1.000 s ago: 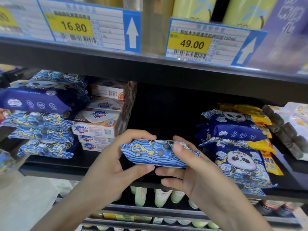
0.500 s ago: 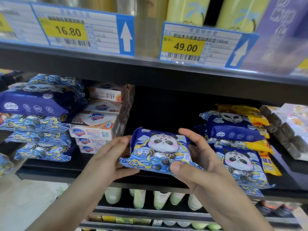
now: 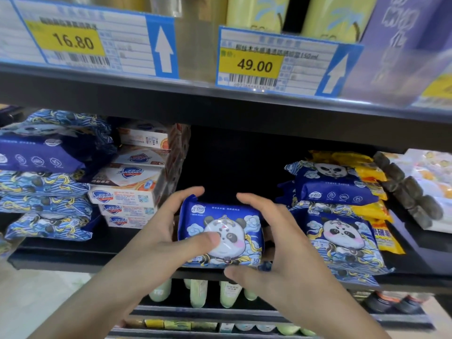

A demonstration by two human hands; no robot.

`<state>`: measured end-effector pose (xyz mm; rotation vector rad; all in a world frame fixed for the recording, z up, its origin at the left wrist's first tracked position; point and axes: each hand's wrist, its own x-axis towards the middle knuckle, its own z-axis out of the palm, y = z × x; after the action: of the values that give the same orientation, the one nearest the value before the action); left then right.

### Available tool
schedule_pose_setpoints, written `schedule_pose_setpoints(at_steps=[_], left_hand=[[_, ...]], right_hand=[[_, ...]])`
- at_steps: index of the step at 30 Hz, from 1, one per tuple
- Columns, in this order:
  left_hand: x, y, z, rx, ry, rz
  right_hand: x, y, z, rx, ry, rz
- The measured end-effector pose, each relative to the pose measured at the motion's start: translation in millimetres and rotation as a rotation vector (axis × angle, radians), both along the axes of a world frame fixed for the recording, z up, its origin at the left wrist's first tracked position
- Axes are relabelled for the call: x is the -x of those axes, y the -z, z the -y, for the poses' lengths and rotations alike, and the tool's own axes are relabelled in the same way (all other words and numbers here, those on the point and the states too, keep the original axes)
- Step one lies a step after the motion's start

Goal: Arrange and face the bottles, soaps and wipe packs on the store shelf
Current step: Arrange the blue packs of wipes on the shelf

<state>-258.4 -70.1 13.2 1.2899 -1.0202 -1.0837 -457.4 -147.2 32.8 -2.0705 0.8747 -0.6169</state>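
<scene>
**Both hands grip a panda wipe pack at the shelf front**

Both hands are clamped on one soft blue plastic wipe pack printed with a cartoon panda (image 3: 221,234), which sits in the open gap of the black metal shelf (image 3: 73,261), its printed face tilted up toward the camera. The left hand (image 3: 156,243) grips the pack's left end, its thumb pressed on the round clear lid over the panda and its fingers curled over the top left corner. The right hand (image 3: 283,250) grips the right end, fingers curved over the top right corner and thumb under the lower front edge.

Just right of the held pack stands a stack of matching blue panda wipe packs (image 3: 340,216), with yellow plastic packs (image 3: 374,206) beside and behind them. To the left rises a stack of white and orange cardboard soap boxes (image 3: 133,189), and further left a pile of blue wave-patterned wipe packs (image 3: 46,192). On the shelf edge above hang two blue-framed price labels with yellow patches, one reading 16.80 (image 3: 73,40) and one reading 49.00 (image 3: 255,64). Pale green plastic bottles (image 3: 198,293) stand on the shelf below.
</scene>
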Motion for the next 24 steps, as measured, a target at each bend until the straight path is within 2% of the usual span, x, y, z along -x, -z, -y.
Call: schedule_pose_setpoints(at_steps=[2,4,5,8,10,13,16,19,22,24], left_hand=[[-4.0,-7.8,8.2,0.033,0.073,0.078],[-14.7,-8.5,13.2,0.044,0.009,0.188],[-19.5,-8.9,14.2,0.042,-0.062,0.319],[-11.3,-15.3,3.4,0.114,-0.002,0.892],[-12.1,-18.5,0.2,0.137,0.003,1.028],[-19.9,-20.0,24.5,0.098,0.008,1.089],[-19.8,-24.7,27.6,0.117,-0.029,1.046],[-5.3,-34.3,19.1,0.162,-0.073,1.097],[1.5,-35.6,31.6,0.127,-0.084,1.122],[2.9,-33.1,51.4,0.096,-0.098,1.153]], right_hand=[[-2.0,-0.5,1.4,0.001,0.013,0.041],[-2.2,1.1,3.4,-0.038,0.020,0.090],[-1.9,1.6,4.5,-0.053,0.022,0.106],[-2.4,-1.3,7.5,-0.065,0.015,0.103],[-2.1,-4.5,9.7,-0.027,0.001,0.082],[4.9,-10.8,10.4,0.049,-0.020,0.033],[20.9,-24.4,7.8,0.102,-0.006,0.024],[45.5,-42.2,24.0,0.380,0.127,-0.009],[67.6,-57.0,61.1,0.688,0.211,-0.247],[80.4,-62.8,88.8,0.762,0.204,-0.449]])
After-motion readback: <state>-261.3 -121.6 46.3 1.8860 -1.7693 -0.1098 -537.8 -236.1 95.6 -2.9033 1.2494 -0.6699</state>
